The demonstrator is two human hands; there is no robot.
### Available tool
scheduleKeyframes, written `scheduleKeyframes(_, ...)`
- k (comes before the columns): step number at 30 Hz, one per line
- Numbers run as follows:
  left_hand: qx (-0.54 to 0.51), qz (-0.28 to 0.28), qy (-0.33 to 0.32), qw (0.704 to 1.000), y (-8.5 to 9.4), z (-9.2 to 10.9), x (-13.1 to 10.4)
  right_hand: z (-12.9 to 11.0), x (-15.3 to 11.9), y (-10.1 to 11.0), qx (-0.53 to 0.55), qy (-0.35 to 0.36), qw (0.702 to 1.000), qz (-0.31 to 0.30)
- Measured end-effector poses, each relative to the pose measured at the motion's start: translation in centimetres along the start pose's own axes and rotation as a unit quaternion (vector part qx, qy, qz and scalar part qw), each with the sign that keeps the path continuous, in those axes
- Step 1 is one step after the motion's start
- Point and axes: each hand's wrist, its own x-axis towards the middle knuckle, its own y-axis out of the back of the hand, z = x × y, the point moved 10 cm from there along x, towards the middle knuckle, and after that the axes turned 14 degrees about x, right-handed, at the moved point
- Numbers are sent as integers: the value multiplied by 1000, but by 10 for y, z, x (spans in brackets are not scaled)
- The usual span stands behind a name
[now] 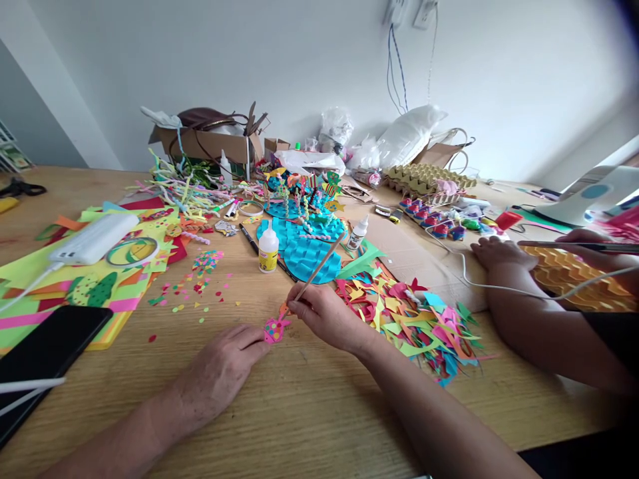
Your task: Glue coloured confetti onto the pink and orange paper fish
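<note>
Pink paper cutout (273, 330) between our two hands

We have it on the table (299, 419), at the middle of the near side, just left of our right hand (324, 316). Its long axis runs left to right, with the notched, tail-like end pointing right and slightly far. It is small, flat and fish-like, bright pink and covered in round dots of yellow, green and other colours.

Our left hand (219, 366) grips its left edge between thumb and finger. Our right hand pinches a thin wooden stick (322, 261), slanted from far right down to the cutout; we cannot tell whether its tip touches. A small orange piece (283, 309) sits just beyond.

Wood grain spreads near us, between our forearms, giving room toward the near side. Farther out, a glue bottle (268, 254) stands upright and limits the far side. Paper scraps (414, 309) crowd the right, close to our right wrist; confetti dots (207, 263) lie scattered far left.
</note>
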Motion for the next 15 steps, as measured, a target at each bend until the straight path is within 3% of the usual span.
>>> scheduleKeyframes(7, -6, -26, 4, 1000, -8, -1, -1, -1, -1, -15, -9, -10, 998, -54)
scheduleKeyframes(15, -9, -36, 6, 999, -7, -1, 0, -6, -1, -17, -27, -7, 997, -69)
